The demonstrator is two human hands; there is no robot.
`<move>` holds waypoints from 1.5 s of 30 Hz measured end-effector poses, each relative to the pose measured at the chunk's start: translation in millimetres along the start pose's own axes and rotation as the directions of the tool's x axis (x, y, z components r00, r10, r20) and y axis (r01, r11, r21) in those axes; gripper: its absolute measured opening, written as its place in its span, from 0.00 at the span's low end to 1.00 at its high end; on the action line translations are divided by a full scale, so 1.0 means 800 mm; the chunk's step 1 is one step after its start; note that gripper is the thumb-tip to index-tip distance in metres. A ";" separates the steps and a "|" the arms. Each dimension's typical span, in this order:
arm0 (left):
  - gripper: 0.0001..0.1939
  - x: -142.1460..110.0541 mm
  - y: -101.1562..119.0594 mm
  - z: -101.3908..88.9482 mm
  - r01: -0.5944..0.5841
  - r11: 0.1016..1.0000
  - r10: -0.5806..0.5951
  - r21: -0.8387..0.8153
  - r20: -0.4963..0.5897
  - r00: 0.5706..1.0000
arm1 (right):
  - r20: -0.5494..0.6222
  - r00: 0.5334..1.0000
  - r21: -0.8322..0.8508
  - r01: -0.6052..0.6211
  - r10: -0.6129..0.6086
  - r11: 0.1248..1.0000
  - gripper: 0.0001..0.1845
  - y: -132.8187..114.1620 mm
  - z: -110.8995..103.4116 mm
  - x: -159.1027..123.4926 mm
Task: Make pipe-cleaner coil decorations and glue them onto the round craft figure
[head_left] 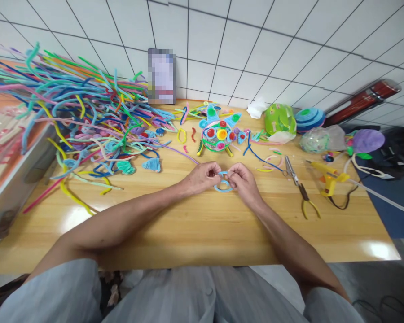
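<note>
Above the middle of the wooden table, my left hand [204,176] and my right hand [241,179] face each other with fingertips pinched. Between them they hold a light blue pipe cleaner [224,189] bent into a loop, its upper part running from one hand to the other. Just beyond my hands stands a colourful pipe-cleaner figure [218,134] with green and blue pointed pieces on top, red and yellow discs on its front and yellow-green legs. Small bent pieces, such as a yellow ring [181,136], lie to its left.
A large tangle of pipe cleaners [97,107] covers the left side. A phone [162,76] leans on the tiled wall. On the right lie scissors [291,170], yellow-handled pliers [308,202], a yellow glue gun [330,178] and a green tape roll [280,120].
</note>
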State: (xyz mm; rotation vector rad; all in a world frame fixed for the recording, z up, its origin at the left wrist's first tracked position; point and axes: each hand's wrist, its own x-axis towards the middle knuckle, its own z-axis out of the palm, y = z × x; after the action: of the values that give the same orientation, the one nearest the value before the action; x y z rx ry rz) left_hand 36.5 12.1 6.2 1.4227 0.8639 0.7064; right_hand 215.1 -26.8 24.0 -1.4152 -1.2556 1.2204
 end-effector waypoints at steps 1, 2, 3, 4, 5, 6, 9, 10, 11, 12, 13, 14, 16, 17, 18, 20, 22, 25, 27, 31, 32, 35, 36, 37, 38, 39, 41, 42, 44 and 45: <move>0.11 -0.001 0.001 0.000 -0.006 1.000 0.006 0.011 0.004 1.000 | 0.010 1.000 -0.013 0.011 -0.011 1.000 0.06 -0.001 -0.001 0.000; 0.12 -0.001 0.001 0.000 -0.009 1.000 0.009 0.022 0.011 1.000 | 0.028 0.999 -0.028 0.024 -0.023 0.999 0.08 -0.002 -0.001 0.001; 0.13 -0.002 0.002 0.001 -0.012 0.999 0.011 0.033 0.019 1.000 | 0.050 0.998 -0.051 0.036 -0.033 0.998 0.09 -0.003 -0.002 0.001; 0.13 -0.003 0.003 0.001 -0.014 0.999 0.013 0.045 0.021 1.000 | 0.070 0.997 -0.084 0.046 -0.041 0.995 0.11 -0.003 -0.003 0.001; 0.13 -0.003 0.004 0.001 -0.017 0.998 0.016 0.057 0.020 1.000 | 0.083 0.996 -0.125 0.055 -0.045 0.991 0.11 -0.003 -0.003 0.002; 0.13 -0.004 0.005 0.002 -0.019 0.998 0.018 0.068 0.013 1.000 | 0.083 0.995 -0.170 0.062 -0.048 0.984 0.11 -0.003 -0.004 0.001; 0.13 -0.006 0.007 0.002 -0.021 0.997 0.022 0.069 -0.019 1.000 | 0.053 0.996 -0.255 0.083 -0.072 0.963 0.11 -0.001 -0.005 0.000; 0.13 -0.006 0.006 0.002 -0.021 0.998 0.023 0.054 -0.023 0.999 | 0.052 0.996 -0.260 0.089 -0.078 0.962 0.11 0.000 -0.004 0.000; 0.13 -0.005 0.005 0.002 -0.027 0.999 0.028 0.034 -0.025 0.999 | 0.054 0.995 -0.257 0.095 -0.084 0.962 0.10 0.001 -0.004 -0.001; 0.13 -0.004 0.003 0.001 -0.036 0.999 0.037 0.012 -0.029 0.999 | 0.057 0.994 -0.252 0.101 -0.089 0.962 0.10 0.002 -0.003 -0.001; 0.13 -0.003 0.001 0.001 -0.047 0.999 0.047 -0.011 -0.034 0.998 | 0.058 0.994 -0.247 0.106 -0.094 0.963 0.10 0.003 -0.003 -0.002; 0.13 -0.001 -0.001 0.000 -0.057 0.998 0.056 -0.032 -0.039 0.998 | 0.058 0.994 -0.241 0.108 -0.097 0.964 0.10 0.004 -0.002 -0.002; 0.14 0.002 -0.004 -0.002 -0.066 0.996 0.063 -0.068 -0.045 0.997 | 0.058 0.993 -0.229 0.111 -0.100 0.967 0.10 0.004 -0.001 -0.002; 0.14 0.003 -0.004 -0.003 -0.063 0.995 0.060 -0.083 -0.042 0.997 | 0.059 0.993 -0.223 0.111 -0.100 0.969 0.10 0.004 -0.001 -0.002; 0.14 0.003 -0.004 -0.004 -0.058 0.993 0.055 -0.099 -0.036 0.998 | 0.055 0.994 -0.214 0.108 -0.098 0.971 0.11 0.004 0.000 -0.002; 0.15 0.003 -0.003 -0.004 -0.044 0.991 0.041 -0.126 -0.030 0.999 | 0.025 0.996 -0.191 0.087 -0.084 0.978 0.12 0.002 0.002 -0.001; 0.16 0.003 0.000 -0.003 -0.029 0.989 0.024 -0.146 -0.033 0.999 | -0.022 0.998 -0.163 0.057 -0.061 0.985 0.13 0.001 0.004 -0.001; 0.19 0.001 0.003 -0.001 -0.031 0.986 0.023 -0.165 -0.048 0.999 | -0.078 0.996 -0.124 0.037 -0.047 0.992 0.13 -0.002 0.008 -0.001; 0.20 0.000 0.003 0.000 -0.041 0.986 0.033 -0.164 -0.053 0.998 | -0.093 0.994 -0.100 0.041 -0.050 0.994 0.13 -0.002 0.010 -0.002; 0.20 -0.001 -0.002 0.002 -0.041 0.989 0.032 -0.144 -0.062 0.998 | -0.084 0.995 -0.078 0.039 -0.045 0.996 0.13 0.000 0.011 -0.004; 0.19 -0.001 -0.003 0.002 -0.048 0.990 0.039 -0.135 -0.070 0.997 | -0.077 0.996 -0.086 0.040 -0.046 0.996 0.13 0.001 0.011 -0.004; 0.15 -0.001 -0.005 0.002 -0.063 0.996 0.059 -0.058 -0.069 0.996 | -0.043 0.996 -0.164 0.069 -0.077 0.984 0.11 0.003 0.008 -0.005; 0.14 -0.001 -0.005 0.002 -0.060 0.998 0.059 -0.010 -0.061 0.996 | -0.025 0.995 -0.206 0.088 -0.095 0.975 0.10 0.002 0.006 -0.005; 0.13 -0.002 -0.004 0.001 -0.057 0.997 0.060 0.046 -0.052 0.997 | -0.004 0.993 -0.254 0.111 -0.115 0.961 0.08 0.002 0.004 -0.006; 0.12 -0.002 -0.003 0.000 -0.060 0.992 0.066 0.108 -0.046 0.997 | 0.020 0.990 -0.306 0.137 -0.138 0.942 0.07 0.001 0.003 -0.006; 0.11 -0.003 -0.001 -0.001 -0.069 0.983 0.077 0.169 -0.042 0.996 | 0.042 0.986 -0.359 0.166 -0.162 0.918 0.06 0.000 0.001 -0.006; 0.08 -0.004 0.002 -0.003 -0.091 0.958 0.103 0.271 -0.031 0.994 | 0.078 0.975 -0.445 0.221 -0.208 0.868 0.05 -0.001 -0.001 -0.005; 0.07 -0.005 0.004 -0.003 -0.100 0.949 0.113 0.298 -0.028 0.993 | 0.084 0.971 -0.468 0.237 -0.224 0.851 0.05 -0.001 -0.002 -0.005; 0.06 -0.005 0.005 -0.003 -0.106 0.957 0.120 0.271 -0.036 0.992 | 0.057 0.974 -0.455 0.223 -0.221 0.862 0.06 -0.001 -0.002 -0.004; 0.07 -0.005 0.005 -0.002 -0.105 0.971 0.116 0.216 -0.040 0.992 | 0.027 0.979 -0.418 0.194 -0.201 0.888 0.07 -0.001 -0.002 -0.004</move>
State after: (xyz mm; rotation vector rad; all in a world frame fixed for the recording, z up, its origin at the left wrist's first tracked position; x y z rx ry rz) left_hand 33.6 9.8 10.7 1.6606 0.9284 0.7550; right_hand 216.2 -29.5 25.5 -1.5437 -1.6777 0.8258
